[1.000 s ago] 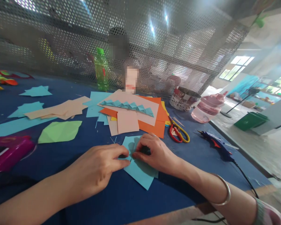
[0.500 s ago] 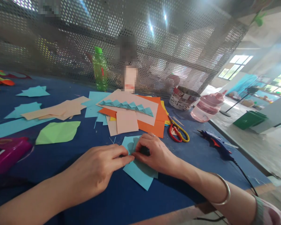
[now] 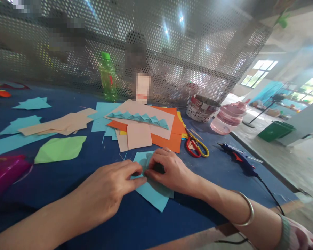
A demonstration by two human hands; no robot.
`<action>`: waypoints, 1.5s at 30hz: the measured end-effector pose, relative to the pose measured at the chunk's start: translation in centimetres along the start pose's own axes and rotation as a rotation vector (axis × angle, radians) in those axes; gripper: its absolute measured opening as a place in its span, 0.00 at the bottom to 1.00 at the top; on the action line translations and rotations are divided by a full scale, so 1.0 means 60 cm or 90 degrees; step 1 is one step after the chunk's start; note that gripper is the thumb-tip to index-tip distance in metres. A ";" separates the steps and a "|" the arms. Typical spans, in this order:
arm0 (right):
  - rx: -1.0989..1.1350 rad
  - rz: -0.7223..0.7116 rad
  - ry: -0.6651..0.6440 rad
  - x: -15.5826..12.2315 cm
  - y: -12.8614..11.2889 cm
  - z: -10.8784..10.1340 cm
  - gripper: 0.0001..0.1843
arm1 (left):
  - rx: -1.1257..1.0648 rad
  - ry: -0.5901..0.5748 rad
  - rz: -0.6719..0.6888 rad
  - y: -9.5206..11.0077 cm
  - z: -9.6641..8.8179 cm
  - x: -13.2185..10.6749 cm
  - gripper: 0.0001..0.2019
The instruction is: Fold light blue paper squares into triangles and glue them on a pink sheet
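Note:
Light-blue paper sheets point(image 3: 155, 197) lie slightly askew on the table in front of me, with a folded flap under my fingertips. My left hand point(image 3: 117, 182) has its thumb and curled fingers closed on the left edge of the paper. From the right, my right hand point(image 3: 169, 168) pinches the flap close to the left fingertips, its fingers bent. The fingers partly hide the fold. Just beyond lies a pale pink card point(image 3: 139, 136). Behind it, a strip of folded blue triangles point(image 3: 138, 118) rests on a larger pink sheet point(image 3: 164, 113).
Red-and-yellow scissors point(image 3: 197, 147) and a blue glue gun point(image 3: 240, 158) with a cord lie right. A magenta tool point(image 3: 9, 173) and green paper point(image 3: 59, 149) are left. A green bottle point(image 3: 108, 78), a paint-marked tub point(image 3: 202, 108) and a pink bottle point(image 3: 229, 118) stand behind.
The whole view has shifted slightly, so things appear a little further left. Both hands stay at the blue paper, with only a slight shift of the left fingers.

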State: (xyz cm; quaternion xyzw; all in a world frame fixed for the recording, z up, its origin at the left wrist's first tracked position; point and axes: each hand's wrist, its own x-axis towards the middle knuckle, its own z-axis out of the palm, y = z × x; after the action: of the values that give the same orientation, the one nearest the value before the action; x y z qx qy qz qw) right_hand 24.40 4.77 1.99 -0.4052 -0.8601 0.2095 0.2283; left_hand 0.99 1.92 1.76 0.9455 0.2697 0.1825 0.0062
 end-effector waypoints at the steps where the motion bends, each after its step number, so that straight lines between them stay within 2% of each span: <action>1: 0.003 -0.001 0.003 0.000 0.001 0.000 0.07 | 0.005 -0.001 0.000 0.000 0.001 0.000 0.26; 4: 0.015 0.009 0.004 0.000 0.002 0.000 0.07 | 0.009 0.000 0.000 0.000 0.002 -0.001 0.25; 9: 0.027 0.030 -0.004 0.002 0.004 -0.006 0.13 | 0.009 -0.001 0.000 0.001 0.002 -0.002 0.26; 19: 0.086 0.068 -0.065 0.004 0.015 -0.022 0.13 | -0.026 0.010 0.018 -0.002 -0.001 -0.003 0.24; 25: 0.050 0.073 -0.043 0.005 0.003 -0.014 0.18 | -0.015 0.016 0.016 0.002 -0.006 0.000 0.25; 34: 0.125 0.077 -0.081 0.009 0.023 -0.026 0.15 | -0.059 0.026 0.024 -0.008 -0.005 -0.004 0.22; 37: 0.116 0.079 -0.070 0.009 0.016 -0.022 0.16 | -0.067 0.027 0.032 -0.009 -0.006 -0.004 0.22; 41: 0.072 0.084 -0.052 0.009 0.006 -0.020 0.20 | -0.066 -0.012 0.018 -0.005 -0.012 -0.002 0.22; 45: 0.114 0.080 -0.069 0.010 0.013 -0.028 0.18 | -0.063 0.004 0.016 -0.003 -0.015 0.000 0.24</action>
State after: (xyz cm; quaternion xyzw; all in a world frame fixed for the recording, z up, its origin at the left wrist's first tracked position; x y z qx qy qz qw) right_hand 25.49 5.97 3.06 -0.4247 -0.8218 0.3208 0.2034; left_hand 0.56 2.00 2.59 0.9467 0.2488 0.1986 0.0499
